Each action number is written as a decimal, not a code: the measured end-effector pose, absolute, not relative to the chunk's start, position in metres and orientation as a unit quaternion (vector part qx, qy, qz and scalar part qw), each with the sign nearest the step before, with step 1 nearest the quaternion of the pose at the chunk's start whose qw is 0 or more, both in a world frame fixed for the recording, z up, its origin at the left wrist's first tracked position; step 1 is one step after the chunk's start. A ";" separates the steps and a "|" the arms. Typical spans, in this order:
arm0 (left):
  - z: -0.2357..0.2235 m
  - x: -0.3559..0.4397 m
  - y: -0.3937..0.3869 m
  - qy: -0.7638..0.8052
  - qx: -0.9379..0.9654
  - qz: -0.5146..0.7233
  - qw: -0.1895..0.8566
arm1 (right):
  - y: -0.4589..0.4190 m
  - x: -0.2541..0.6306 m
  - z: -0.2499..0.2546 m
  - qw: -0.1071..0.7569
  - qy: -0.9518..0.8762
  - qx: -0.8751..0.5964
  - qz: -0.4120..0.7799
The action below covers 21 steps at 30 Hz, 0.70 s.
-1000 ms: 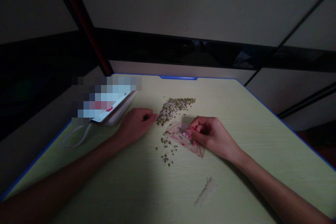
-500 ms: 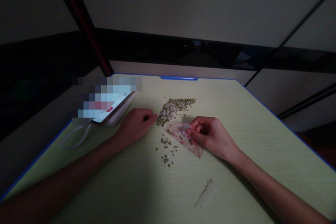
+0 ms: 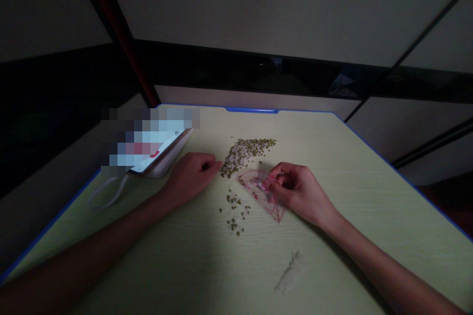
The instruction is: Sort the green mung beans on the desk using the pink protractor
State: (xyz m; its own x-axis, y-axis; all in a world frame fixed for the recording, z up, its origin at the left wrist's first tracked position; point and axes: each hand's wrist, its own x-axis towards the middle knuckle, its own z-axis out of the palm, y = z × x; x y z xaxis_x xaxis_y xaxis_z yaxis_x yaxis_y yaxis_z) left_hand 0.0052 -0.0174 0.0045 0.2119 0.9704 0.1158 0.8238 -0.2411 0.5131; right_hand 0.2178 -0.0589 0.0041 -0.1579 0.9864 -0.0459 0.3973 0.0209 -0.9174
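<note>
Between thumb and fingers, my right hand [image 3: 301, 191] grips a clear protractor [image 3: 264, 197] with pink markings, tilted over the table. Just beyond its curved edge lies a pile of small green beans mixed with white grains [image 3: 240, 155], which look like mung beans and rice. Several loose green beans [image 3: 233, 211] are scattered on the near-left side of the protractor. My left hand [image 3: 192, 174] rests on the table, closed in a loose fist, its fingertips at the left edge of the pile. I see nothing held in it.
A phone [image 3: 162, 147] with a lit screen leans on a pale stand at the left, a strap [image 3: 107, 202] looping from it. Nearer me is a thin streak of small whitish grains [image 3: 288, 273]. The pale wooden table [image 3: 332, 157] has a blue edge, with cabinet panels behind.
The protractor has shifted slightly to the right and turned a little in my right hand, away from the loose beans. My left hand and the pile look unchanged.
</note>
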 end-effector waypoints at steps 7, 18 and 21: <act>0.006 0.005 -0.017 0.586 0.764 0.209 0.171 | -0.060 0.216 0.006 0.346 -0.621 -0.553 0.434; 0.007 0.005 -0.017 0.586 0.764 0.206 0.174 | -0.062 0.215 0.009 0.339 -0.604 -0.570 0.442; 0.007 0.005 -0.017 0.587 0.763 0.206 0.174 | -0.063 0.215 0.008 0.340 -0.602 -0.571 0.443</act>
